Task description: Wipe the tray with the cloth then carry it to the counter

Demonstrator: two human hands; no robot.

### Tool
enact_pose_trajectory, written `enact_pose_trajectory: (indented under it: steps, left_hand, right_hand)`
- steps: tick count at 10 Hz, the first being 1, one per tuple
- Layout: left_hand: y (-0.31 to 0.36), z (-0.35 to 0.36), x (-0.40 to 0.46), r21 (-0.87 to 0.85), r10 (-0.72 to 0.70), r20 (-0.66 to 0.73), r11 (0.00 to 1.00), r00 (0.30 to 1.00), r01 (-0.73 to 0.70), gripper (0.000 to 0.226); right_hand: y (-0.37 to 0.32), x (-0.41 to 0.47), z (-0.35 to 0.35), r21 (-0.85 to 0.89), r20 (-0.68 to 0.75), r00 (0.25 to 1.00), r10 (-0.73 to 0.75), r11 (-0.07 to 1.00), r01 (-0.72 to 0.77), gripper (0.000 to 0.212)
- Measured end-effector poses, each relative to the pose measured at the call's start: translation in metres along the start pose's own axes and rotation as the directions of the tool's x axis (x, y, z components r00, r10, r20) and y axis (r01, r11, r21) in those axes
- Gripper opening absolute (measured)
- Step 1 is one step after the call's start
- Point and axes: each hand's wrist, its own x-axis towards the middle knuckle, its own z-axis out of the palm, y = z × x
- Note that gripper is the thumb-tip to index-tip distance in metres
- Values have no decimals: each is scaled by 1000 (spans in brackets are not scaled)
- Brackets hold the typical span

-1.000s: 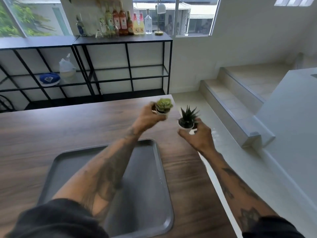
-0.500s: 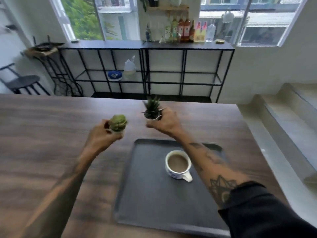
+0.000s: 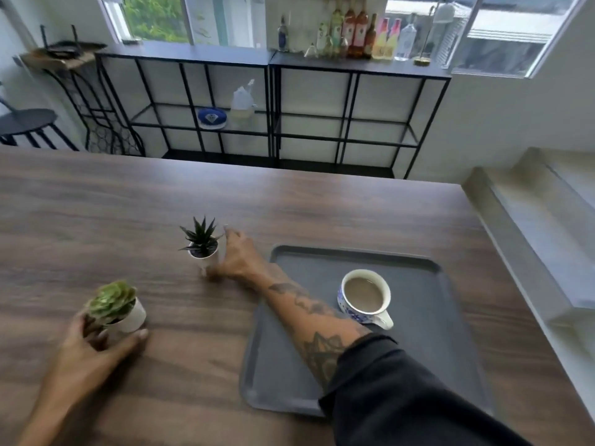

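Observation:
A dark grey tray (image 3: 434,342) lies on the wooden table (image 3: 322,204), right of centre, with a blue-and-white cup of milky coffee (image 3: 365,296) standing on it. My right forearm crosses the tray's left part. My right hand (image 3: 238,257) is open, fingers spread, right beside a spiky plant in a white pot (image 3: 202,246) that stands on the table left of the tray. My left hand (image 3: 93,349) wraps around a rosette succulent in a white pot (image 3: 117,309), which rests on the table at the near left. No cloth is in view.
Black metal shelving (image 3: 273,123) with bottles (image 3: 354,30) on top runs along the far wall under the windows. A black stool (image 3: 25,122) stands at the far left. Pale steps (image 3: 531,204) rise past the table's right edge.
Both potted plants were held up in the air; now they sit on the table left of the tray. My right hand has opened off the spiky plant. The view has swung left.

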Motion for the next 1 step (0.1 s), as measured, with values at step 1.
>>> enact_pose_trajectory:
  steps: [1]
  left_hand:
    - [-8, 31, -35, 34, 143, -226, 990, 963, -139, 47]
  right_hand:
    - [31, -39, -56, 93, -260, 962, -82, 990, 110, 63]
